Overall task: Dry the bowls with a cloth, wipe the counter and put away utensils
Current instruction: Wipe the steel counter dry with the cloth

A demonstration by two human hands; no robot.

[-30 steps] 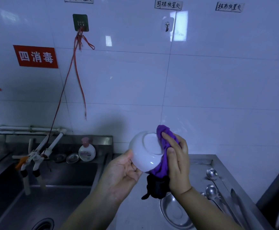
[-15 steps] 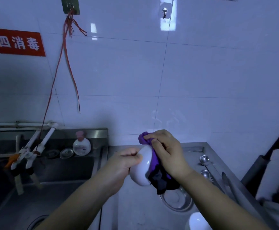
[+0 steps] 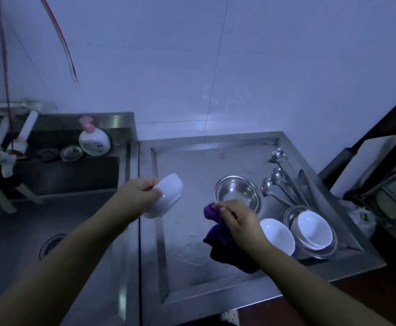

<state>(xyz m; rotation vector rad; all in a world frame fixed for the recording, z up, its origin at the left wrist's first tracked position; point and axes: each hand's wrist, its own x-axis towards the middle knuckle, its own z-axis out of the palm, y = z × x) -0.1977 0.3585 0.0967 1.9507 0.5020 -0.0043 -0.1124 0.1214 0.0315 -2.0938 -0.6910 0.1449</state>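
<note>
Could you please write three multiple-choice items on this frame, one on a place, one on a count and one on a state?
1. Where does the pump bottle stand?
A. On the ledge behind the sink
B. Inside a steel bowl
C. Beside the ladles

2. How many white bowls are in view?
A. One
B. Three
C. Five

3. What is the right hand doing?
A. Resting flat on the counter
B. Lifting a ladle
C. Holding the purple cloth in its grip

Answers:
1. A, since it sits at the sink's back edge by the wall.
2. B, one in the left hand and two near the counter's right side, one of them nested in a steel bowl.
3. C, as its fingers curl round the bunched cloth.
</note>
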